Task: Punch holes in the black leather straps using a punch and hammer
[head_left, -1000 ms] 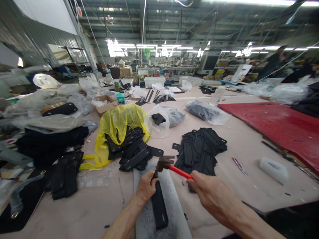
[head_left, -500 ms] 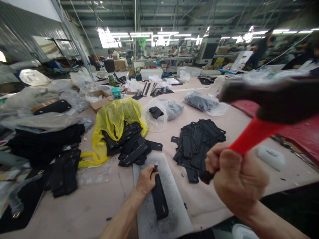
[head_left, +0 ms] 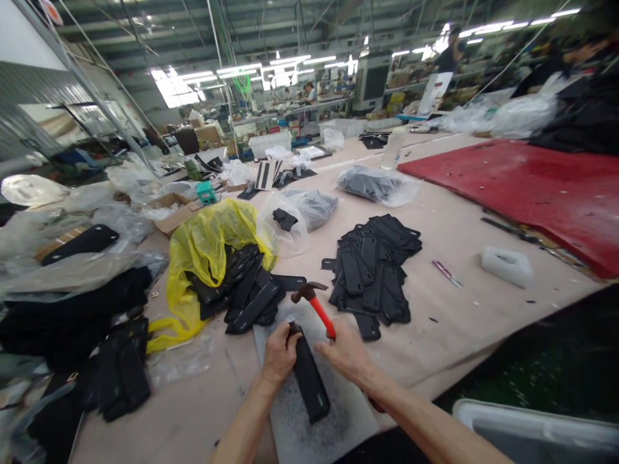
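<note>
1. Plainly, the key relation is between the hammer (head_left: 316, 309) and the short metal tool (head_left: 292, 325): the hammer's head lies beyond the tool's top and slightly right of it, with its blunt face to the left, on the tool's side, and its claw to the right.
2. The left hand (head_left: 279, 354) is closed on the tool, thumb and fingers pinching it near the far end of the black strip (head_left: 311, 377). Of the two, this hand is nearer the tool and that end of the strip.
3. The right hand (head_left: 349, 353) is clenched round the hammer's red handle, to the right of the strip. The handle slants from this hand away and leftward, up to the head.
4. The strip lies on the pale slab (head_left: 341, 422), its long axis running from the left hand back toward the person and a little rightward, between the two forearms. Its near end is free of both hands.
5. How much height separates the hammer's face from the tool's top is hard to judge from this one angle; they look near but apart.
6. Around them on the surface (head_left: 464, 322), a pile (head_left: 372, 274) of black strips sits beyond the right hand, and a yellow bag (head_left: 215, 222) with more strips spilling out stands beyond the left.
</note>
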### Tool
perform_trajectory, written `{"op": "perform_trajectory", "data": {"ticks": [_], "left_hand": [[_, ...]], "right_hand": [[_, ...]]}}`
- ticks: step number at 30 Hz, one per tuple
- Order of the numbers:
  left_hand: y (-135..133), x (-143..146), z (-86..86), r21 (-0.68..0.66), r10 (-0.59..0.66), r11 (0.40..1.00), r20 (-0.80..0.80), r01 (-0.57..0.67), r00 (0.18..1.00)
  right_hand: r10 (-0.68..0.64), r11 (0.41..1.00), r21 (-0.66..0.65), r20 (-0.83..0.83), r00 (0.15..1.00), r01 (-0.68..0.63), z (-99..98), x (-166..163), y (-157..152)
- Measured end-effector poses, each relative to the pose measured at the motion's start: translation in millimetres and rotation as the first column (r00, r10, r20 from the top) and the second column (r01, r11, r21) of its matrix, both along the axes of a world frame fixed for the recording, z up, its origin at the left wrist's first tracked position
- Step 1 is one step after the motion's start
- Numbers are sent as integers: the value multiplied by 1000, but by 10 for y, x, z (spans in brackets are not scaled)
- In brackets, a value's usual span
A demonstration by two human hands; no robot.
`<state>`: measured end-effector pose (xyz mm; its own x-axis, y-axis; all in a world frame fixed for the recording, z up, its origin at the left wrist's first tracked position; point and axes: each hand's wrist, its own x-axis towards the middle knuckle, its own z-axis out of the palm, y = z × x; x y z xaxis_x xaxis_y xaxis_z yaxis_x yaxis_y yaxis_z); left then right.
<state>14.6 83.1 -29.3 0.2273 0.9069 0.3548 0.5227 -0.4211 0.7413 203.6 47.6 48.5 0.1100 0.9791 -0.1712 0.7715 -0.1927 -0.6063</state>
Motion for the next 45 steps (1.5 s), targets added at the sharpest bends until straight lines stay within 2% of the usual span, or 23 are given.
{"op": "perform_trajectory", "data": {"ticks": [3, 8, 11, 13, 15, 19, 24, 26, 30, 34, 38, 40, 41, 43, 45], "left_hand": [[-18, -3, 70, -61, -10, 998, 4, 10, 1000], [-16, 24, 110, -126, 22, 992, 77, -12, 997], [43, 26, 70, -256, 184, 958, 206, -129, 961], [87, -7, 53, -346, 333, 913, 323, -217, 886], [96, -66, 64, -383, 401, 889, 381, -252, 833], [-89, -157, 133, -340, 326, 913, 275, -226, 904], [-401, -37, 119, -328, 255, 927, 201, -181, 946], [-398, 30, 93, -316, 286, 923, 183, -219, 941], [-226, 87, 85, -285, 356, 909, 147, -305, 923], [-161, 69, 79, -272, 350, 914, 157, -300, 924], [-203, 39, 16, -283, 351, 917, 235, -281, 906], [-203, 19, -10, -310, 359, 912, 279, -270, 891], [-197, 8, -17, -324, 363, 909, 303, -263, 881], [-184, -14, -21, -343, 374, 904, 340, -256, 863], [-180, -31, -19, -347, 382, 901, 350, -260, 855]], "right_hand": [[-9, 996, -84, 74, 997, 16, -154, -160, 84], [79, 987, -152, 162, 984, -55, -165, -227, 152], [96, 981, -179, 148, 984, -69, -167, -215, 166], [99, 978, -196, 144, 985, -70, -178, -209, 176], [104, 976, -205, 142, 984, -73, -189, -208, 187], [87, 977, -205, 150, 985, -56, -202, -213, 202], [68, 978, -204, 137, 988, -39, -218, -220, 210], [57, 980, -196, 121, 991, -32, -231, -219, 229], [55, 984, -174, 89, 994, -39, -271, -140, 325], [63, 984, -169, 69, 996, -50, -304, 139, 404], [16, 989, -150, 140, 990, 5, -297, 431, 285], [-15, 996, -81, 198, 980, 32, -283, 448, 126], [1, 1000, -18, 219, 976, 3, -279, 412, 23], [125, 980, 119, 239, 963, -156, -287, 270, -220], [338, 901, 200, 230, 913, -384, -321, 83, -476]]}}
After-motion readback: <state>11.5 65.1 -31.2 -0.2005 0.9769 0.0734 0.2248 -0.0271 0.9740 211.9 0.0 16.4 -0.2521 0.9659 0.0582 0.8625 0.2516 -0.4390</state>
